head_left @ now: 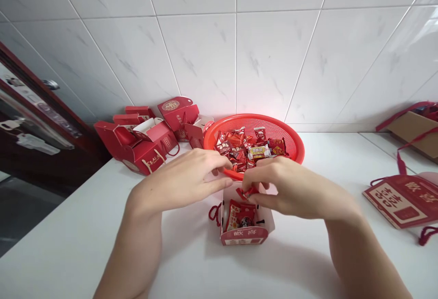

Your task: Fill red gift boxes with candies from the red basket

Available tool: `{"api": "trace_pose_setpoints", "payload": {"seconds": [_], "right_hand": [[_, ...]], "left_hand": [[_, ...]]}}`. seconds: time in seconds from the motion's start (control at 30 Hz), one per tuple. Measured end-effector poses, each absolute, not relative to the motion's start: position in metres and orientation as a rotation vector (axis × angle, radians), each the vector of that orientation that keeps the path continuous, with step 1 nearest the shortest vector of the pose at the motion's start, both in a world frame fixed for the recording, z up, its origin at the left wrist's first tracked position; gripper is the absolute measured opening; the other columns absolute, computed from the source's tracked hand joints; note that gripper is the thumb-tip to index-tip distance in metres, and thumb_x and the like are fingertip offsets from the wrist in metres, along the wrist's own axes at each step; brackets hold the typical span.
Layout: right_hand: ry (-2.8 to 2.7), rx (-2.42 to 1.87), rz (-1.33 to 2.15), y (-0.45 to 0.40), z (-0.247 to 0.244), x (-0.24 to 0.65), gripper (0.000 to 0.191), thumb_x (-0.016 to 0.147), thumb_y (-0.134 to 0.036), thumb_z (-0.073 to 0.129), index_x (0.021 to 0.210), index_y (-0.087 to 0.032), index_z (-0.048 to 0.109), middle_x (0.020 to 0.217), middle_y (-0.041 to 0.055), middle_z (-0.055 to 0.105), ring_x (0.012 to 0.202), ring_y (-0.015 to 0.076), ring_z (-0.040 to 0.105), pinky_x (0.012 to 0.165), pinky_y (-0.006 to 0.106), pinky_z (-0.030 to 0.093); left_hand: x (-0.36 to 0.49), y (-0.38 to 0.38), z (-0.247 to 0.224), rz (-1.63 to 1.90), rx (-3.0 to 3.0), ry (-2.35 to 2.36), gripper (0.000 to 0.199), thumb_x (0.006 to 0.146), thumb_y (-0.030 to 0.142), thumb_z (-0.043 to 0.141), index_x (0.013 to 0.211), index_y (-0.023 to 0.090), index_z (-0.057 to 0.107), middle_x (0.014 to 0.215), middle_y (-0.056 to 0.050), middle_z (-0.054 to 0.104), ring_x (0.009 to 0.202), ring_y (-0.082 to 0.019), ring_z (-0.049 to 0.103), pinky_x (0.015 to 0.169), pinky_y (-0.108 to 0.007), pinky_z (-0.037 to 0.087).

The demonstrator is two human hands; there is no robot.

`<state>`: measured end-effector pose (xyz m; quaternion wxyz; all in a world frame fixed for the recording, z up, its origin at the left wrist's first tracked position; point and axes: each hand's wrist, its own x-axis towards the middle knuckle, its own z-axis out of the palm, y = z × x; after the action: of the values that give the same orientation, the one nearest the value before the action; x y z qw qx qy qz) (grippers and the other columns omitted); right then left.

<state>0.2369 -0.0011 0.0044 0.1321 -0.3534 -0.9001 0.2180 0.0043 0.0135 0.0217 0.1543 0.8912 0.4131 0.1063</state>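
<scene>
An open red-and-white gift box [244,236] stands on the white counter, with several wrapped candies [234,217] inside. Over its far part, my right hand [290,187] pinches a red wrapped candy [247,193] between thumb and fingers. My left hand [191,178] hovers at the near left rim of a red plastic basket [290,141], thumb and fingers apart, with nothing seen in it. Inside the basket lie many wrapped candies [236,146], among them a yellow-and-white packet [259,152]. Both hands hide part of the basket's near rim.
Several red gift boxes [147,151] stand at the back left against the tiled wall [201,53]. A flat red box [407,198] lies on the right. Behind it is a cardboard box [415,130] with red ribbons. A dark door [41,121] with keys is beyond the counter's left edge.
</scene>
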Motion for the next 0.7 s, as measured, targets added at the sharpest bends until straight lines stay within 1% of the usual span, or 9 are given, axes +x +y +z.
{"api": "trace_pose_setpoints", "payload": {"seconds": [0.03, 0.1, 0.17, 0.27, 0.3, 0.37, 0.43, 0.53, 0.7], "right_hand": [[-2.687, -1.029, 0.572, -0.002, 0.002, 0.233, 0.018, 0.088, -0.005, 0.061, 0.085, -0.019, 0.071, 0.071, 0.0001, 0.063, 0.065, 0.0133, 0.053, 0.058, 0.026, 0.031], [-2.798, -1.043, 0.48, -0.003, -0.004, 0.227, 0.035, 0.083, 0.004, 0.055, 0.098, -0.022, 0.074, 0.073, 0.0003, 0.062, 0.065, 0.0138, 0.051, 0.057, 0.027, 0.028], [-2.861, -1.065, 0.431, -0.002, -0.01, 0.222, 0.045, 0.08, 0.007, 0.051, 0.103, -0.024, 0.073, 0.07, -0.0013, 0.058, 0.059, 0.0131, 0.045, 0.055, 0.028, 0.023], [-2.887, -1.086, 0.364, 0.0, -0.015, 0.22, 0.033, 0.083, 0.006, 0.048, 0.084, -0.022, 0.067, 0.063, -0.0028, 0.049, 0.054, 0.0122, 0.034, 0.054, 0.029, 0.018], [-2.88, -1.092, 0.349, 0.0, -0.014, 0.221, 0.03, 0.084, 0.005, 0.048, 0.078, -0.02, 0.062, 0.062, -0.0028, 0.048, 0.054, 0.012, 0.034, 0.054, 0.03, 0.018], [-2.857, -1.086, 0.359, -0.002, -0.011, 0.224, 0.028, 0.088, 0.003, 0.048, 0.073, -0.019, 0.057, 0.063, -0.0022, 0.049, 0.055, 0.0118, 0.037, 0.055, 0.029, 0.021], [-2.829, -1.086, 0.404, -0.003, -0.006, 0.228, 0.027, 0.091, 0.0, 0.05, 0.073, -0.019, 0.055, 0.067, -0.0009, 0.054, 0.059, 0.0121, 0.045, 0.057, 0.029, 0.025], [-2.761, -1.167, 0.437, -0.003, 0.002, 0.24, 0.024, 0.096, -0.009, 0.054, 0.074, -0.019, 0.055, 0.073, 0.0005, 0.06, 0.065, 0.0136, 0.053, 0.059, 0.028, 0.029], [-2.682, -1.292, 0.535, 0.004, 0.011, 0.267, 0.018, 0.098, -0.028, 0.059, 0.082, -0.021, 0.061, 0.074, -0.0003, 0.065, 0.067, 0.0155, 0.055, 0.06, 0.028, 0.035]], "left_hand": [[0.006, 0.014, 0.02, 0.226, 2.55, 1.197, 0.026, 0.096, 0.038, 0.056, 0.081, 0.02, 0.068, 0.078, -0.002, 0.069, 0.07, -0.018, 0.064, 0.059, -0.027, 0.042], [0.01, 0.015, 0.017, 0.087, 2.531, 1.216, 0.025, 0.094, 0.034, 0.055, 0.075, 0.02, 0.062, 0.074, -0.002, 0.066, 0.066, -0.018, 0.061, 0.057, -0.028, 0.038], [0.013, 0.016, 0.014, 0.006, 2.528, 1.218, 0.022, 0.093, 0.029, 0.055, 0.073, 0.02, 0.056, 0.073, -0.001, 0.064, 0.064, -0.017, 0.059, 0.056, -0.029, 0.034], [0.014, 0.016, 0.014, -0.041, 2.55, 1.212, 0.02, 0.093, 0.024, 0.053, 0.073, 0.02, 0.053, 0.074, -0.001, 0.064, 0.066, -0.018, 0.059, 0.057, -0.03, 0.033], [0.013, 0.016, 0.014, -0.05, 2.552, 1.208, 0.02, 0.093, 0.023, 0.052, 0.074, 0.02, 0.053, 0.075, -0.001, 0.064, 0.067, -0.018, 0.06, 0.057, -0.03, 0.034], [0.012, 0.016, 0.014, -0.044, 2.55, 1.196, 0.018, 0.093, 0.022, 0.051, 0.077, 0.02, 0.058, 0.079, -0.002, 0.067, 0.071, -0.019, 0.062, 0.06, -0.029, 0.037], [0.01, 0.016, 0.013, -0.018, 2.546, 1.177, 0.017, 0.093, 0.022, 0.051, 0.085, 0.021, 0.065, 0.086, -0.003, 0.07, 0.078, -0.02, 0.065, 0.066, -0.029, 0.042], [0.009, 0.016, 0.01, -0.005, 2.541, 1.158, 0.022, 0.093, 0.026, 0.052, 0.099, 0.023, 0.073, 0.098, -0.005, 0.075, 0.089, -0.022, 0.069, 0.073, -0.029, 0.046], [0.005, 0.017, 0.013, -0.034, 2.518, 1.084, 0.028, 0.095, 0.028, 0.054, 0.113, 0.026, 0.076, 0.113, -0.003, 0.077, 0.103, -0.022, 0.07, 0.084, -0.029, 0.049]]}}
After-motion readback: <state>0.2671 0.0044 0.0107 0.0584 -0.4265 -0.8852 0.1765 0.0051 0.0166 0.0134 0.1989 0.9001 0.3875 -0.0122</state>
